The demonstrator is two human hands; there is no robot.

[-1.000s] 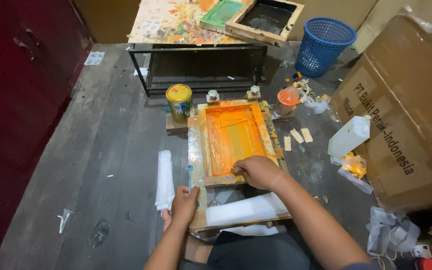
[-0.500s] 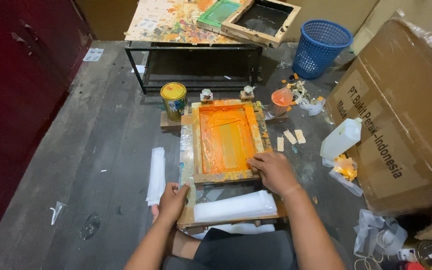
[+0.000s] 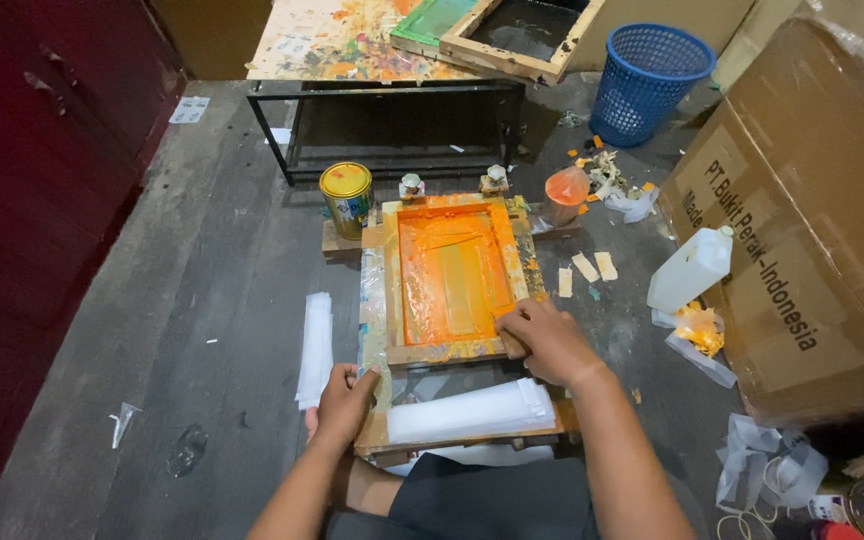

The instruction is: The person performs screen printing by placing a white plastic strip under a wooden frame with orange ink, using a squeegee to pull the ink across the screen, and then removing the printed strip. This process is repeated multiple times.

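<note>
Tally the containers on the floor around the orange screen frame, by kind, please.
Paint can, yellow lid: 1
White plastic jug: 1
Blue mesh basket: 1
Orange-stained cup: 1
Large cardboard box: 1
Total: 5

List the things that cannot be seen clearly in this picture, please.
Head view only:
- Right hand: fingertips curl over the orange-inked wooden screen frame; its grip is hidden.
- Left hand: the palm side on the wooden board is hidden.
- Yellow round paint tin: label too small.
- Brown cardboard box: cut off by the right edge.
</note>
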